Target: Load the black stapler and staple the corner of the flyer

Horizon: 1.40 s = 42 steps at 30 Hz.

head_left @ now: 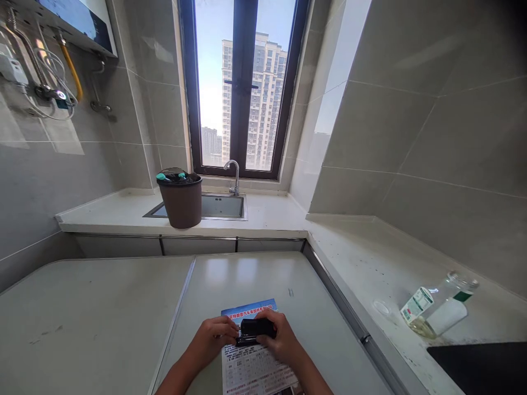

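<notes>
A black stapler point(257, 328) lies between my two hands, above a printed sheet point(242, 366) with a blue top band and red lettering. My right hand point(284, 339) grips the stapler's right end between thumb and fingers. At its left end, the closed fingers of my left hand point(212, 339) pinch the stapler's tip; whether they also hold something small is hidden. Two thin metal strips, which look like staples point(291, 292), rest on the white panel point(247, 274) beyond the sheet.
A brown bucket point(181, 203) with dark and teal items stands by the sink point(222, 207) and faucet point(235, 178). To the right, a clear glass jar point(442, 307) sits tilted on the counter point(358, 258), near a dark panel point(486, 365). A metal-edged gap borders the white panel.
</notes>
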Motion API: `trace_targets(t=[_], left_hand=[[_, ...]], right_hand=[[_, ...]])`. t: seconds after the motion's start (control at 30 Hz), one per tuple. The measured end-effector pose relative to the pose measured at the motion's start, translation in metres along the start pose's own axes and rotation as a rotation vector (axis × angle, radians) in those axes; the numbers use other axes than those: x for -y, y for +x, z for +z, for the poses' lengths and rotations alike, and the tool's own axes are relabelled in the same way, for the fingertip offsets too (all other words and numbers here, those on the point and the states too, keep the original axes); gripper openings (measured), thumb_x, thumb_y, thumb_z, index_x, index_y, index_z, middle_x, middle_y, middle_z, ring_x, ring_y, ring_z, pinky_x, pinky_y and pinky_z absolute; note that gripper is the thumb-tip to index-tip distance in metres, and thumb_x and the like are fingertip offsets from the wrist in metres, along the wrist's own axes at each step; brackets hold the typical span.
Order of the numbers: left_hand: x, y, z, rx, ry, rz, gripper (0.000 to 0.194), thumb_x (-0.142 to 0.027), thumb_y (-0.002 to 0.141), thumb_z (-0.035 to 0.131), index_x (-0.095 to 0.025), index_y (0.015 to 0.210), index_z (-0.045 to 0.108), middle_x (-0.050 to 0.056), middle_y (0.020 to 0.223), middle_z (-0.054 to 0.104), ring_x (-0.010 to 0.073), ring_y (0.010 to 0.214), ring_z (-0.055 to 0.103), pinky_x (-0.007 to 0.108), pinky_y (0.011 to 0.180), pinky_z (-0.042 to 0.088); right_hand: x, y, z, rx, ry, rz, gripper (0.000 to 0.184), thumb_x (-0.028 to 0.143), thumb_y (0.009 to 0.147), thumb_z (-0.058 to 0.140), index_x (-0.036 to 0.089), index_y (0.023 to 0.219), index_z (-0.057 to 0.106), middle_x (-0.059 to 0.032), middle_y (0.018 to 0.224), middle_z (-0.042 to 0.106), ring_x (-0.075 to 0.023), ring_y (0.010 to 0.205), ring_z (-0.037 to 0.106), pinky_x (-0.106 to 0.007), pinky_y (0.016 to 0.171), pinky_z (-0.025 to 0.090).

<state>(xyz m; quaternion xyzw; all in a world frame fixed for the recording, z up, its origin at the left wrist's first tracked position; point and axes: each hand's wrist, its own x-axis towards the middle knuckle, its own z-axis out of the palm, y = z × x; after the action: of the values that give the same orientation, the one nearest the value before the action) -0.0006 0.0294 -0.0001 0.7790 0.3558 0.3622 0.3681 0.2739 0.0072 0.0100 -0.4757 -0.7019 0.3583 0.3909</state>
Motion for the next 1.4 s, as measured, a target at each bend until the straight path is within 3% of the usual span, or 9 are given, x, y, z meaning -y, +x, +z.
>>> trace_targets(t=[0.23,0.37,0.47,0.6,0.93,1.1,1.2,1.3,1.4], left_hand=[[-0.001,0.0,0.002,-0.081,0.104,-0.159,0.009,-0.014,0.077,0.073,-0.02,0.083,0.076,0.0,0.075,0.072,0.0133,0.069,0.061,0.024,0.067,0.046],[-0.001,0.003,0.0,-0.058,0.023,-0.233,0.033,-0.017,0.064,0.084,-0.02,0.094,0.07,0.0,0.089,0.069,0.0125,0.072,0.057,0.021,0.061,0.041],[-0.009,0.005,-0.001,-0.035,-0.047,-0.199,0.053,-0.019,0.052,0.094,-0.02,0.096,0.064,0.001,0.107,0.064,0.012,0.077,0.051,0.02,0.057,0.037],[-0.023,0.006,-0.001,0.041,-0.074,-0.157,0.066,-0.023,0.042,0.1,-0.021,0.096,0.062,0.002,0.112,0.058,0.0132,0.083,0.049,0.021,0.064,0.038],[-0.024,0.005,-0.001,0.12,-0.059,-0.095,0.062,-0.026,0.046,0.098,-0.022,0.099,0.066,0.004,0.113,0.057,0.0179,0.09,0.053,0.025,0.071,0.043],[-0.023,0.01,-0.009,-0.07,-0.067,-0.172,0.033,-0.031,0.073,0.085,-0.021,0.096,0.063,0.0,0.096,0.058,0.0124,0.072,0.05,0.023,0.061,0.041],[-0.022,0.012,-0.011,-0.118,0.042,-0.131,0.014,-0.033,0.09,0.07,-0.021,0.094,0.065,0.001,0.093,0.061,0.015,0.078,0.056,0.026,0.066,0.044],[-0.024,0.011,-0.008,-0.071,0.189,-0.059,0.011,-0.033,0.097,0.061,-0.023,0.096,0.066,0.004,0.101,0.067,0.018,0.088,0.061,0.029,0.072,0.049],[-0.027,0.009,-0.003,0.004,0.382,0.036,0.015,-0.028,0.101,0.054,-0.024,0.097,0.068,0.006,0.106,0.071,0.0216,0.1,0.062,0.034,0.083,0.052]], right_hand=[[0.001,-0.001,0.003,0.006,0.038,0.022,0.046,0.027,0.07,0.076,0.024,0.116,0.073,-0.0083,0.116,0.072,-0.03,0.108,0.064,-0.043,0.096,0.05],[0.009,0.001,0.0,0.064,0.053,-0.066,0.036,0.033,0.074,0.078,0.024,0.109,0.074,-0.0051,0.104,0.073,-0.0263,0.099,0.065,-0.037,0.09,0.05],[0.015,0.002,0.001,0.122,0.094,-0.135,0.033,0.037,0.076,0.078,0.024,0.105,0.074,-0.0031,0.096,0.072,-0.0225,0.089,0.064,-0.031,0.079,0.048],[0.017,0.002,0.009,0.175,0.097,-0.245,0.032,0.038,0.075,0.079,0.023,0.102,0.073,-0.0034,0.092,0.07,-0.0214,0.084,0.062,-0.031,0.076,0.045],[0.02,0.003,0.019,0.181,0.037,-0.334,0.031,0.027,0.068,0.079,0.024,0.098,0.075,-0.0029,0.087,0.069,-0.0225,0.082,0.062,-0.032,0.074,0.044],[0.025,0.006,-0.003,-0.041,0.082,-0.179,0.031,0.026,0.076,0.075,0.025,0.108,0.073,-0.0037,0.098,0.074,-0.0235,0.09,0.068,-0.034,0.08,0.051],[0.017,0.01,-0.021,-0.365,0.019,-0.062,0.03,0.029,0.081,0.072,0.024,0.11,0.071,-0.0058,0.104,0.075,-0.0257,0.096,0.069,-0.037,0.086,0.053],[0.001,0.012,-0.039,-0.648,-0.174,0.02,0.029,0.033,0.082,0.07,0.022,0.109,0.072,-0.0085,0.104,0.074,-0.0287,0.097,0.069,-0.042,0.09,0.053],[-0.013,0.012,-0.054,-0.757,-0.297,0.095,0.031,0.036,0.081,0.067,0.022,0.109,0.071,-0.0099,0.104,0.075,-0.0308,0.097,0.069,-0.044,0.09,0.052]])
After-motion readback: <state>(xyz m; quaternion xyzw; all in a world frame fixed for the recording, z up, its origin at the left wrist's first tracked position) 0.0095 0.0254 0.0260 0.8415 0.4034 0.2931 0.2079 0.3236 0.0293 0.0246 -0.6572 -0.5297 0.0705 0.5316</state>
